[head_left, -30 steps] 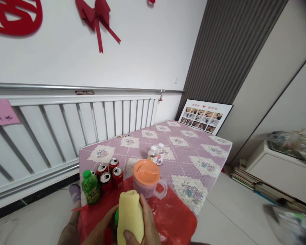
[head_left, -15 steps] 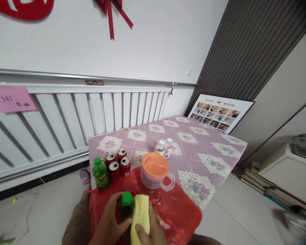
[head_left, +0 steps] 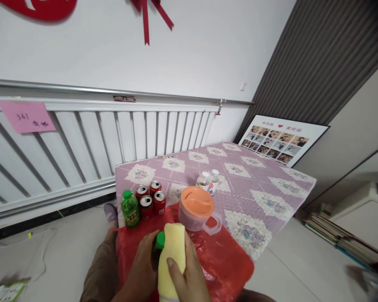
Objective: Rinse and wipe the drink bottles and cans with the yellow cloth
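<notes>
Cloth (head_left: 172, 246) now shifts across the bottle (head_left: 156, 253), which we clamp in our left grip (head_left: 142, 268), likely to steady it, right grip (head_left: 192, 274) clamping cloth.

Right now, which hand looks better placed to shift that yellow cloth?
Probably the right hand: it already holds the yellow cloth. The left hand seems less free, being wrapped around a green-capped bottle just beside the cloth.

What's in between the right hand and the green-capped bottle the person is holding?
The yellow cloth is in the way: the right hand grips it, right beside the green-capped bottle, hiding part of it. Nothing visible stands between the bottle and the left hand holding it.
</notes>
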Tool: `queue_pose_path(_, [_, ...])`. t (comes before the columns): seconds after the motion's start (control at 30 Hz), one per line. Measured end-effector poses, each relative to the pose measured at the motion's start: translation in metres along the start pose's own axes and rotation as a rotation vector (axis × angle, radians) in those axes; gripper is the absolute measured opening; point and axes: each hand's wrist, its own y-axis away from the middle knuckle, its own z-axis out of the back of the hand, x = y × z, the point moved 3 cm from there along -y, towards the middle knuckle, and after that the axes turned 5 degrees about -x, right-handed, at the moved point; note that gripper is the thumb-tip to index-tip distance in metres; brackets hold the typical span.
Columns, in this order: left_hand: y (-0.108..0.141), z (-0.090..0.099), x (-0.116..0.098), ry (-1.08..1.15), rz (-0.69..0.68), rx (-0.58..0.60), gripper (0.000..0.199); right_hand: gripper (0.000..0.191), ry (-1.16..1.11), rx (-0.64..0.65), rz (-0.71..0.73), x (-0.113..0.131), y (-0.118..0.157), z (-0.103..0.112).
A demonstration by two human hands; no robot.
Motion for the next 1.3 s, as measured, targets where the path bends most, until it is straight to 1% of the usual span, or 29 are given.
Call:
queue_pose_path(0.07, [-0.001, 0.004, 0.002, -0.013, -0.008, 0.049, 0.067, 0.063, -0.013, -0.018, -0.041, -0.015, 0.002, -0.003])
queue_pose_path(0.13, [-0.004, 0.012, 0.002, -0.005, 0.005, 0.134, 0.075, 0.061, -0.020, -0.017, -0.051, -0.032, 0.005, -0.004])
queue_pose_path(0.2, [-0.010, 0.022, 0.000, 0.027, 0.047, 0.251, 0.083, 0.060, -0.001, 0.012, -0.050, -0.046, 0.009, -0.003])
queue_pose_path(0.27, [-0.017, 0.031, -0.004, 0.078, 0.084, 0.391, 0.088, 0.060, 0.024, 0.040, -0.057, -0.053, 0.013, 0.000])
queue_pose_path(0.33, [-0.025, 0.038, -0.010, 0.115, 0.092, 0.438, 0.090, 0.063, 0.028, 0.028, -0.068, -0.053, 0.014, 0.006])
queue_pose_path(0.4, [-0.030, 0.040, -0.014, 0.135, 0.080, 0.464, 0.091, 0.067, 0.001, -0.006, -0.077, -0.043, 0.013, 0.014])
queue_pose_path(0.53, [-0.030, 0.030, -0.016, 0.121, 0.068, 0.535, 0.081, 0.065, -0.064, -0.029, -0.075, -0.015, 0.010, 0.024])
queue_pose_path(0.57, [-0.028, 0.027, -0.015, 0.110, 0.074, 0.527, 0.077, 0.063, -0.061, -0.036, -0.052, -0.008, 0.009, 0.024])
queue_pose_path(0.63, [-0.023, 0.020, -0.014, 0.092, 0.071, 0.457, 0.071, 0.060, -0.026, -0.082, 0.015, 0.003, 0.010, 0.022])
queue_pose_path(0.7, [-0.016, 0.014, -0.012, 0.092, 0.047, 0.351, 0.067, 0.059, 0.031, -0.123, 0.084, 0.011, 0.011, 0.016])
queue_pose_path(0.77, [-0.008, 0.008, -0.010, 0.101, 0.037, 0.233, 0.064, 0.063, 0.083, -0.124, 0.129, 0.015, 0.011, 0.007])
queue_pose_path(0.87, [0.001, 0.003, -0.004, 0.072, 0.093, 0.053, 0.049, 0.077, 0.131, -0.078, 0.142, 0.015, 0.010, -0.003])
queue_pose_path(0.9, [0.003, 0.002, -0.003, 0.055, 0.115, 0.007, 0.045, 0.079, 0.138, -0.075, 0.137, 0.013, 0.009, -0.005])
queue_pose_path(0.97, [0.005, 0.001, -0.002, 0.023, 0.146, -0.051, 0.042, 0.077, 0.144, -0.080, 0.134, 0.007, 0.006, -0.007])
queue_pose_path(1.07, [0.005, -0.001, -0.004, -0.020, 0.145, -0.075, 0.050, 0.069, 0.137, -0.055, 0.142, -0.006, 0.004, -0.008])
queue_pose_path(1.17, [0.003, -0.003, -0.003, -0.034, 0.112, -0.055, 0.059, 0.063, 0.100, -0.044, 0.135, -0.020, 0.005, -0.007])
queue_pose_path(1.23, [0.002, -0.002, -0.001, -0.027, 0.059, -0.009, 0.067, 0.061, 0.072, -0.049, 0.124, -0.028, 0.007, -0.005])
queue_pose_path(1.3, [0.000, 0.004, 0.000, -0.024, -0.004, 0.068, 0.080, 0.060, 0.060, -0.041, 0.105, -0.036, 0.008, -0.002])
